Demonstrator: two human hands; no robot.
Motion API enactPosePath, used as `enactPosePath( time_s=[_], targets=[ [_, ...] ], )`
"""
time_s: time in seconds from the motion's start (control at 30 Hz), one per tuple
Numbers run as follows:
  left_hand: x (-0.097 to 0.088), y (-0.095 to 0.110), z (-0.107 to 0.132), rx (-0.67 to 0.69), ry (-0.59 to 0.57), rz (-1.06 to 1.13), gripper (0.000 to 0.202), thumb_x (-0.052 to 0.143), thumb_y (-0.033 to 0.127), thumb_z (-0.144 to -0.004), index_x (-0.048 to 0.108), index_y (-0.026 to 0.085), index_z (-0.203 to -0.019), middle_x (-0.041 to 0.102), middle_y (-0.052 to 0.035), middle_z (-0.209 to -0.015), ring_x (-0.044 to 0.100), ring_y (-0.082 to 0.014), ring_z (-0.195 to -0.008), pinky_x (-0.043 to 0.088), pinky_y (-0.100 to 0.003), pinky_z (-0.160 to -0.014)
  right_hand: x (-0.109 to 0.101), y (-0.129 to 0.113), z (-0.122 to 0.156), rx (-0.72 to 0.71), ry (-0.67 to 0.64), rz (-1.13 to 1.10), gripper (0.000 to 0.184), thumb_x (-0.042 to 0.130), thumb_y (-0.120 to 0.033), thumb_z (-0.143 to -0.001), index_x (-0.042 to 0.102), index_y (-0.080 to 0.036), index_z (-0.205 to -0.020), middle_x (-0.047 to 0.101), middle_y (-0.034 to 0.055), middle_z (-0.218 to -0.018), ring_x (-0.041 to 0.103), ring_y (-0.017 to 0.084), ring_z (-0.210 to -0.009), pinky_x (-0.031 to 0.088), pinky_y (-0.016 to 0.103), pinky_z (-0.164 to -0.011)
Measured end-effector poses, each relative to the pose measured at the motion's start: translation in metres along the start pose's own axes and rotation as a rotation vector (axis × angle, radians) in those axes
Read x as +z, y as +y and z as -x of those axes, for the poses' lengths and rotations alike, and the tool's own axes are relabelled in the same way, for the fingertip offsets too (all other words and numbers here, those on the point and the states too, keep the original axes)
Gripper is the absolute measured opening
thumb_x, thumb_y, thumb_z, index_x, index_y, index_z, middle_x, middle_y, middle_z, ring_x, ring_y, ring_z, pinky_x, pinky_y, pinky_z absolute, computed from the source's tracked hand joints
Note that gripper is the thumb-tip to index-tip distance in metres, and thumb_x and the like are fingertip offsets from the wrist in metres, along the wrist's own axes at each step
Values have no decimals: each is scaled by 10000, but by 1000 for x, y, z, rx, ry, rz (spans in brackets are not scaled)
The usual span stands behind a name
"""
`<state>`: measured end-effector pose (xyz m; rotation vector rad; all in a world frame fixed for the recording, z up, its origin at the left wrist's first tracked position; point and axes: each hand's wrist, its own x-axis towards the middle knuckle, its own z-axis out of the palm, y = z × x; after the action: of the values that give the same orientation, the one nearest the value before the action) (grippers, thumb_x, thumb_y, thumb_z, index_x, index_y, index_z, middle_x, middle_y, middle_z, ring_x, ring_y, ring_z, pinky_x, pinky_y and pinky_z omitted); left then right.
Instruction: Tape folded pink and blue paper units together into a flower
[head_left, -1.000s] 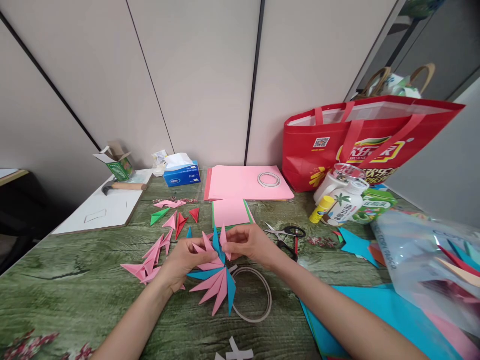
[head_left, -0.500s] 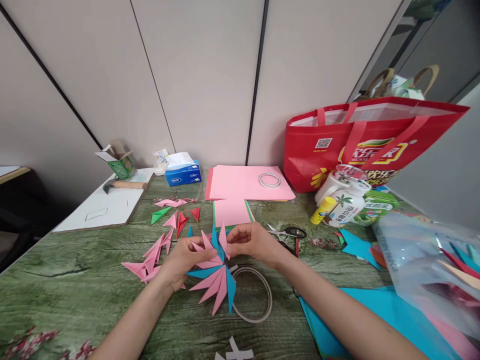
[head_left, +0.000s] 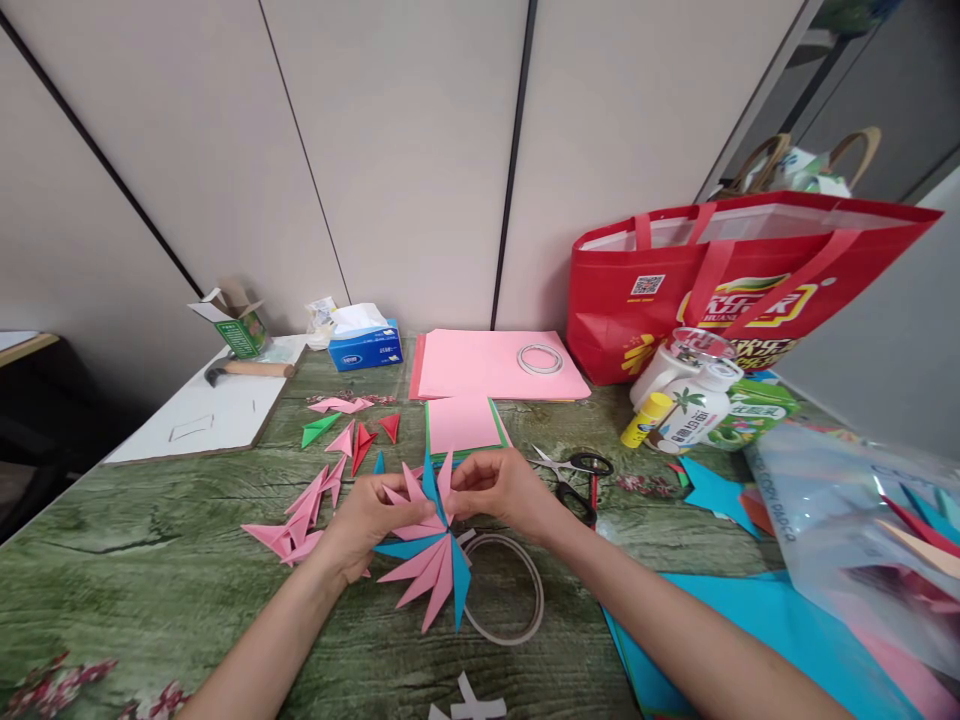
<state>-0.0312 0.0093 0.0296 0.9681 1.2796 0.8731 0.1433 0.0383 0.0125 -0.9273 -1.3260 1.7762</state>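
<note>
Between my hands is a fan-like star of pink and blue folded paper pieces (head_left: pixel 427 570), its points spread out to the left and below. My left hand (head_left: pixel 373 520) pinches its upper left side, thumb across the pink points. With thumb and fingers my right hand (head_left: pixel 491 487) grips an upright pink paper piece (head_left: pixel 446 478) at the star's upper right, beside a blue point. Beneath and to the right of the star lies a roll of tape (head_left: pixel 536 610). Loose pink folded pieces (head_left: pixel 300 525) lie left of my left hand.
Scissors (head_left: pixel 574 465) lie right of my right hand. Farther back are pink paper sheets (head_left: pixel 480 365), a tissue box (head_left: pixel 365 348) and a hammer (head_left: pixel 251 370) on a white board. A glue stick (head_left: pixel 646 420), white bottle (head_left: pixel 694 415) and red bag (head_left: pixel 622 320) stand at the right.
My right hand has shifted slightly left, bringing the upright pink piece closer against the blue point. My left hand keeps its hold on the star.
</note>
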Motion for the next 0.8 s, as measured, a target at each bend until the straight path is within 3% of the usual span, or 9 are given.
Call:
enactPosePath(
  time_s=[0.37, 0.8],
  targets=[
    [1, -1, 0, -21, 13, 43, 201, 802, 248, -484, 678, 126, -585, 550, 43, -430, 396, -24, -372, 269, -135, -366, 6, 7, 0, -98, 106, 52, 328, 810, -334, -443, 610, -133, -607, 617, -9, -542, 554, 110, -489, 437, 235, -501],
    [2, -4, -1, -38, 52, 68, 234, 815, 263, -441, 649, 127, -534, 600, 14, -455, 463, -57, -396, 310, -153, -379, 8, 10, 0, -106, 152, 89, 399, 816, -379, -418, 560, -141, -612, 597, -17, -527, 547, 112, -469, 434, 233, -480]
  ],
)
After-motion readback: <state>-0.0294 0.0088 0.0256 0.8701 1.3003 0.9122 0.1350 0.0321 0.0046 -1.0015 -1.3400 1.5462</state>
